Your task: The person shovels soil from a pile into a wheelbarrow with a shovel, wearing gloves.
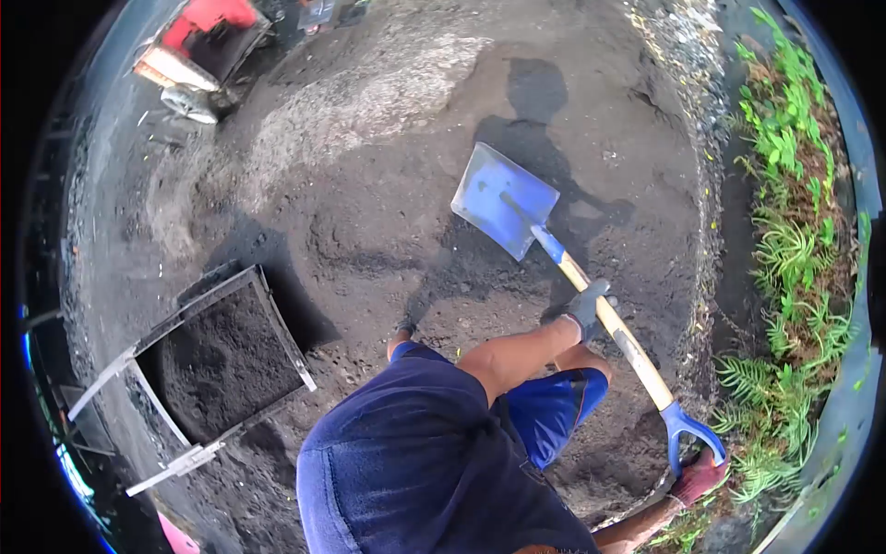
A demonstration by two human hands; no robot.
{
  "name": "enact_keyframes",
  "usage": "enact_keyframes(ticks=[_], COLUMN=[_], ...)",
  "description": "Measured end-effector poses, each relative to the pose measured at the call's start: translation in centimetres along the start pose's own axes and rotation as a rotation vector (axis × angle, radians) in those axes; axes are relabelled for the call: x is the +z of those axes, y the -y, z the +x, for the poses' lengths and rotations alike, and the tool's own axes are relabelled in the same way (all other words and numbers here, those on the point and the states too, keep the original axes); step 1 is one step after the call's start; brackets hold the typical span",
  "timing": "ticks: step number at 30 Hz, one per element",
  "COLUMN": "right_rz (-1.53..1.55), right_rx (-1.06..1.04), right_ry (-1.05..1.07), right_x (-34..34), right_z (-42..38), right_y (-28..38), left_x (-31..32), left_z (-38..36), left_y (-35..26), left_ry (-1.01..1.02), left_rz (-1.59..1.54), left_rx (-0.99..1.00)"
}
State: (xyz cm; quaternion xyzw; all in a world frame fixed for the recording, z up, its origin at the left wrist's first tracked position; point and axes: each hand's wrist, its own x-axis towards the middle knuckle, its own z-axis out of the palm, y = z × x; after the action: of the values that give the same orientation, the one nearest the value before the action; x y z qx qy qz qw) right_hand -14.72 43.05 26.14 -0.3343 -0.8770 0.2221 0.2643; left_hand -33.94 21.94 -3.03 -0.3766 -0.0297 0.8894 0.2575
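Observation:
A shovel with a blue blade [508, 200] and a wooden shaft [637, 355] slants across the view, its blade up and to the left over dark ground. My left hand [589, 307], in a grey glove, is wrapped round the middle of the shaft. At the lower right, my right hand [700, 478], in a red glove, grips the blue D-shaped handle [678, 429]. Only a little dirt marks the blade, which carries no heap. Whether the blade touches the ground cannot be made out.
A metal-framed cart [293, 346] holding dark soil [217, 360] stands at the left. A red cart [175, 66] with a wheel is at the upper left, and part of a person [317, 13] shows at the top. Plants [784, 249] line the right edge beside loose gravel [697, 92].

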Motion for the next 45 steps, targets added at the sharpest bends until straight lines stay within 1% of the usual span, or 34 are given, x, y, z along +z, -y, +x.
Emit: enact_keyframes(ticks=[1, 3, 4, 5, 6, 8, 9, 10, 12, 13, 15, 16, 17, 18, 20, 22, 23, 24, 27, 28, 30, 31, 32, 34, 36, 37, 38, 39, 40, 41, 42, 43, 44, 45], right_rz=[-0.015, -0.058, -0.092, 0.033, -0.056, -0.039, -0.094, -0.134, -0.117, -0.059, 0.063, 0.126, 0.189, 0.245, 0.172, 0.096, 0.144, 0.199, 0.245, 0.235, 0.254, 0.249, 0.249, 0.201, 0.296, 0.314, 0.348, 0.371, 0.281, 0.234, 0.207, 0.485, 0.607, 0.777], right_rx=[0.157, 0.312, 0.369, 0.219, 0.329, 0.239, 0.255, 0.272, 0.307, 0.328, 0.331, 0.321, 0.312, 0.341, 0.324, 0.291, 0.319, 0.34, 0.353, 0.369, 0.429, 0.441, 0.451, 0.44, 0.457, 0.537, 0.442, 0.39, 0.077, -0.158, -0.396, -0.335, -0.403, -0.613], right_ry=[-0.108, -0.308, -0.378, -0.529, -0.517, -0.673, -0.633, -0.529, -0.292, -0.183, -0.072, -0.043, -0.014, -0.006, 0.022, 0.07, 0.09, 0.108, 0.126, 0.15, 0.182, 0.236, 0.286, 0.371, 0.598, 0.628, 0.782, 0.962, 0.989, 1.071, 1.122, 1.194, 1.243, 1.302], right_x=[-4.1, -12.0, -15.7, -17.9, -23.2, -25.8, -26.0, -23.3, -13.3, -6.2, 6.1, 11.4, 16.8, 18.8, 18.8, 18.2, 17.9, 17.9, 17.2, 16.9, 17.0, 17.2, 17.7, 20.1, 23.9, 26.2, 29.1, 31.7, 35.0, 36.4, 37.8, 36.6, 35.5, 34.5], right_z=[-0.5, -1.1, -1.0, 0.1, 0.8, 4.4, 6.2, 9.1, 14.8, 17.4, 19.7, 20.0, 20.4, 19.8, 19.4, 18.7, 18.0, 17.7, 15.0, 14.0, 11.6, 10.5, 9.5, 5.9, 2.0, -0.8, -3.3, -6.3, -10.1, -14.1, -18.0, -21.5, -25.0, -27.9], right_y=[-0.6, -2.2, -2.6, -3.0, -5.2, -6.0, -6.0, -6.2, -6.9, -7.9, -9.7, -10.2, -10.6, -10.3, -12.9, -14.7, -15.3, -15.8, -17.1, -17.3, -17.6, -18.8, -19.1, -16.0, -14.5, -10.3, -8.2, -3.6, -1.1, 4.7, 10.6, 17.6, 22.7, 26.2], left_x=[3.0, 6.7, 9.2, 12.0, 14.3, 17.0, 17.2, 16.9, 15.6, 13.7, 10.2, 8.4, 9.0, 8.1, 6.9, 6.2, 6.0, 5.2, 2.4, 0.9, -3.7, -5.1, -6.5, -10.4, -15.9, -18.6, -18.4, -22.6, -22.3, -25.3, -25.1, -26.3, -29.2, -30.4], left_z=[0.2, 1.8, 1.0, -0.3, -1.0, 0.0, 2.3, 5.1, 13.4, 19.2, 29.4, 33.2, 32.3, 33.3, 33.7, 33.1, 33.3, 33.1, 29.9, 28.1, 24.7, 21.7, 18.9, 12.3, 6.3, 2.8, -2.2, -6.0, -12.4, -16.4, -21.8, -27.1, -32.0, -36.7], left_y=[4.6, 14.4, 18.4, 21.1, 23.4, 27.7, 29.8, 31.0, 28.0, 24.4, 14.4, 10.2, 7.0, 6.4, 7.3, 7.7, 7.9, 7.9, 7.3, 6.6, 4.6, 3.2, 1.5, -3.3, -9.5, -13.4, -17.3, -22.0, -25.3, -30.4, -34.1, -37.5, -41.7, -44.2], left_ry=[0.073, 0.214, 0.323, 0.323, 0.323, 0.182, 0.153, 0.123, 0.098, 0.22, 0.138, 0.089, 0.074, 0.08, 0.085, 0.029, -0.011, 0.068, -0.044, -0.064, -0.035, -0.151, -0.263, -0.231, -0.201, -0.306, -0.509, -0.38, -0.225, -0.418, -0.463, -0.448, -0.346, -0.246], left_rz=[0.073, 0.146, 0.099, 0.117, 0.131, 0.178, 0.162, 0.143, 0.103, 0.031, 0.005, 0.007, 0.068, 0.05, 0.102, 0.095, 0.105, 0.085, 0.162, 0.129, 0.096, 0.096, 0.097, 0.035, -0.043, -0.08, -0.134, -0.148, -0.117, -0.119, -0.128, -0.145, -0.026, -0.027], left_rx=[-0.156, -0.428, -0.526, -0.586, -0.64, -0.736, -0.704, -0.667, -0.6, -0.511, -0.363, -0.361, -0.274, -0.233, -0.131, -0.142, -0.15, -0.154, -0.095, -0.06, -0.044, 0.021, 0.087, 0.13, 0.278, 0.321, 0.413, 0.502, 0.58, 0.748, 0.902, 1.002, 1.135, 1.177])
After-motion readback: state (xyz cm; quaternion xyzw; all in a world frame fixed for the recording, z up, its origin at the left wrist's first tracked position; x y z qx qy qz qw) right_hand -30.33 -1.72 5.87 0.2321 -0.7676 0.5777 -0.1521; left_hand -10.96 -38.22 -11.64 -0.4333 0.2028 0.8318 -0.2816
